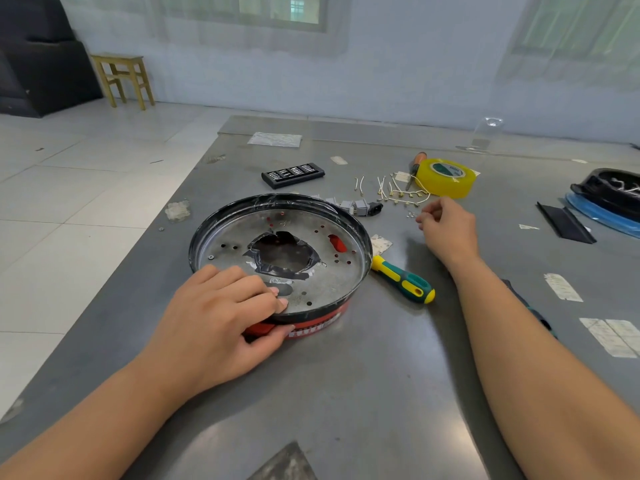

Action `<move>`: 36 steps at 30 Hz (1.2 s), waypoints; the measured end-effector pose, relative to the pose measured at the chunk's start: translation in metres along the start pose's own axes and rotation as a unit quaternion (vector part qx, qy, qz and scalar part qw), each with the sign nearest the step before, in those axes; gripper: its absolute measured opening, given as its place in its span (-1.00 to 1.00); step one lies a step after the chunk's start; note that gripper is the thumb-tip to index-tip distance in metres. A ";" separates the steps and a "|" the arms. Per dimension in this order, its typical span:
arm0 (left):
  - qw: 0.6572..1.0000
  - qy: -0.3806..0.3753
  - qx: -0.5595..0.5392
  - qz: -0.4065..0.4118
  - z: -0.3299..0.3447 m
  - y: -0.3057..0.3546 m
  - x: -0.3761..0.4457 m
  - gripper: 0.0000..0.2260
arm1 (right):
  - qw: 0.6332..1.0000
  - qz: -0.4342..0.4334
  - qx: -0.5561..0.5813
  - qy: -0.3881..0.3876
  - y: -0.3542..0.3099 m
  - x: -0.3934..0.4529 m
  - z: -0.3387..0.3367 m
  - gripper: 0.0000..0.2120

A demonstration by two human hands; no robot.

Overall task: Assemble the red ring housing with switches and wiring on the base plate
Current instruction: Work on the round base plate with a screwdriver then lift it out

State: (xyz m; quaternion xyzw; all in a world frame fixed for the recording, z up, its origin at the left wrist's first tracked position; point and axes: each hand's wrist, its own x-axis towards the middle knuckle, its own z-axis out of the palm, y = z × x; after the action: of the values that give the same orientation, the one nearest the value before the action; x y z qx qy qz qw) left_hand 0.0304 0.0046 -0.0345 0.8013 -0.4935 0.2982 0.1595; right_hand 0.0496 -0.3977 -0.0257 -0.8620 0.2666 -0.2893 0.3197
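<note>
while the left hand (221,317) steadies the work, fingers laid over the near rim and thumb pressed against the red ring (311,325) below, the assembly sits at the middle of the grey table (346,393). the plate (332,271), a round perforated metal disc with a torn, taped hole at its centre, lies on top of the ring, which shows only as a red band along the near edge and through a slot in the disc. tape roll (445,177), yellow, rests far right of centre; a black bit case (292,174) lies beyond the plate; a green-and-yellow screwdriver (403,280) lies just beside the plate's right rim, untouched. switches (353,205), small grey blocks with one black socket, stand in a row just behind the far rim, not yet fitted. wires (401,195), short white leads with brass terminals, are spread near the tape. the right hand (446,230) hovers just beside tiny screws (412,214), fingers curled toward the thumb; whether it already pinches one cannot be told. judged step: fetching a small fastener while the plate is held in register. the next move likely calls for a fine pinch, carrying the piece to a plate hole without shifting the disc, then taking up the screwdriver.
</note>
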 end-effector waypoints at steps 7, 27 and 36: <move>1.000 -0.016 -0.018 0.020 -0.015 0.014 -0.005 -0.79 | 0.986 -0.131 0.106 -0.021 -0.076 -0.054 -0.013 -0.93; 0.940 -0.096 -0.202 -0.256 -0.032 0.001 0.057 -0.86 | 0.890 -0.222 0.146 -0.369 -0.135 -0.122 -0.005 -0.83; 0.917 -0.061 -0.264 -0.293 -0.020 0.007 0.065 -0.91 | 0.887 -0.200 0.171 -0.378 -0.133 -0.118 -0.009 -0.79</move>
State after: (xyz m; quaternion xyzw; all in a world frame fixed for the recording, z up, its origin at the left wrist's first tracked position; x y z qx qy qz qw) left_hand 0.0393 -0.0329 0.0217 0.8555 -0.3064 0.0475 0.4146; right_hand -0.0008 -0.2381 0.0350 -0.8729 -0.1067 -0.0405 0.4743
